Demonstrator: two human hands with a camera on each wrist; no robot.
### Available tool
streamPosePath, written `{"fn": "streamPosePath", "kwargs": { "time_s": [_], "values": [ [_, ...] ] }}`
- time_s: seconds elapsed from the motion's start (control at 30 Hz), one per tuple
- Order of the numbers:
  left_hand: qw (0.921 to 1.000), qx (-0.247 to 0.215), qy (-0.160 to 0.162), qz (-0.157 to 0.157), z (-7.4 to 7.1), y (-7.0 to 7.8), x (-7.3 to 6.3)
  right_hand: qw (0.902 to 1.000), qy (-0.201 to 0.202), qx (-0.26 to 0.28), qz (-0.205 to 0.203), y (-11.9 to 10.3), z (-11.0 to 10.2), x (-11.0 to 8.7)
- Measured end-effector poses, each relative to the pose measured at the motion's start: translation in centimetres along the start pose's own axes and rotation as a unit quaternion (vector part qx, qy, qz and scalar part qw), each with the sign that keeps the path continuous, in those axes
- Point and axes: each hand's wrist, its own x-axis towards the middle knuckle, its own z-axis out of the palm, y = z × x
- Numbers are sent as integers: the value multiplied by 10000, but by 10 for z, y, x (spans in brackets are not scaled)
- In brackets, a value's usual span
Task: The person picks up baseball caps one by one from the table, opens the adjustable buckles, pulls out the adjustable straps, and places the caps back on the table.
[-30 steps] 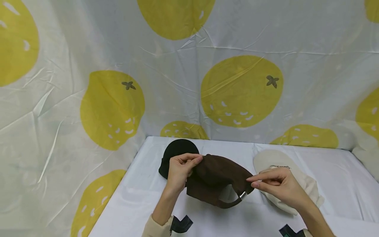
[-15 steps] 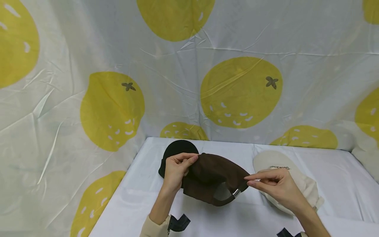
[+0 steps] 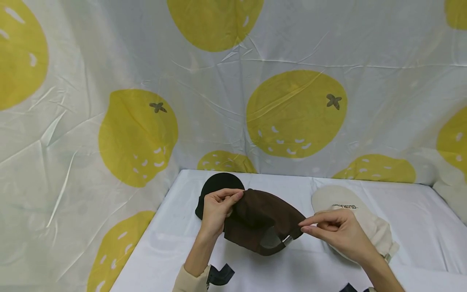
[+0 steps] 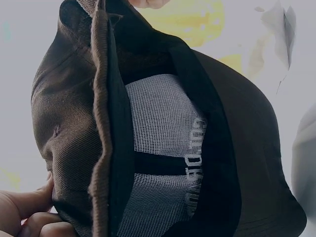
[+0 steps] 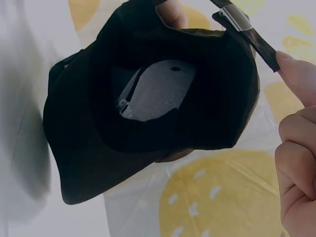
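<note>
A brown baseball cap point(image 3: 268, 219) is held up above the white table, its back opening and metal strap buckle point(image 3: 288, 240) turned toward me. My left hand point(image 3: 216, 211) pinches the cap's fabric at its upper left. Between thumb and finger, my right hand point(image 3: 337, 235) pinches the cap's edge by the buckle; the strap end point(image 5: 269, 54) meets the thumb in the right wrist view. White mesh lining point(image 4: 160, 108) with pale raised lettering shows inside the cap in the left wrist view. The brim point(image 5: 94, 168) points down in the right wrist view.
Behind my left hand sits a black cap point(image 3: 221, 184) on the white table point(image 3: 164, 251). A cream cap point(image 3: 350, 202) with dark lettering lies at the right, partly behind my right hand. A lemon-print cloth point(image 3: 211, 109) hangs around the back and left side.
Both hands have shifted slightly left with the brown cap, the right hand a little more. The grip on it looks the same, and the other caps have stayed put.
</note>
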Motion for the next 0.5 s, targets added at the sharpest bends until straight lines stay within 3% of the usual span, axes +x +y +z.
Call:
{"fn": "streamPosePath", "kwargs": {
  "time_s": [0.27,0.5],
  "values": [
    [10000,80,-12,33,-1,0,0,9999,109,-32,-21,-4,3,-2],
    [9999,88,-91,108,-2,1,0,9978,600,-272,-40,-9,3,-2]
  ]
}}
